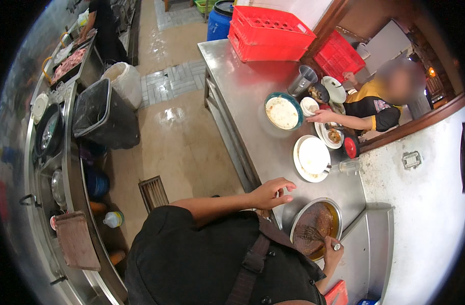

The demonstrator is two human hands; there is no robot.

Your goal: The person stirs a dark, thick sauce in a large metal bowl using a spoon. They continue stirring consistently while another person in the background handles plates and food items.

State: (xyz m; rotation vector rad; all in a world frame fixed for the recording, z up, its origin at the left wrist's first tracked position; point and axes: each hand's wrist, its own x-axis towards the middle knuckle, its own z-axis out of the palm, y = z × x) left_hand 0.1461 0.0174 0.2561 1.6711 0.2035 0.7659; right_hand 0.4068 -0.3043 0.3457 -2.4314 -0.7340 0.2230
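A metal bowl (339, 213) of thick brown mixture stands at the near end of the steel counter. My right hand (332, 249) is closed round the handle of a wire whisk (310, 233), whose wires rest in the mixture. Over the counter's edge, to the left of the bowl, my left hand (275, 193) is held in the air, fingers apart and bent, with nothing in it. Beyond both hands lies a stack of used white plates (313, 155) with cutlery. A glass mug (350, 166) lies beside the plates.
A co-worker (360, 110) reaches through the hatch, a hand at small white bowls (309, 106). Near them are a green-rimmed basin (301, 110), a steel pitcher (304, 81) and more dishes. Red bottle crates (270, 34) stand farther back. Another person (106, 32) is at the far-left counter. Behind me are bins (102, 118).
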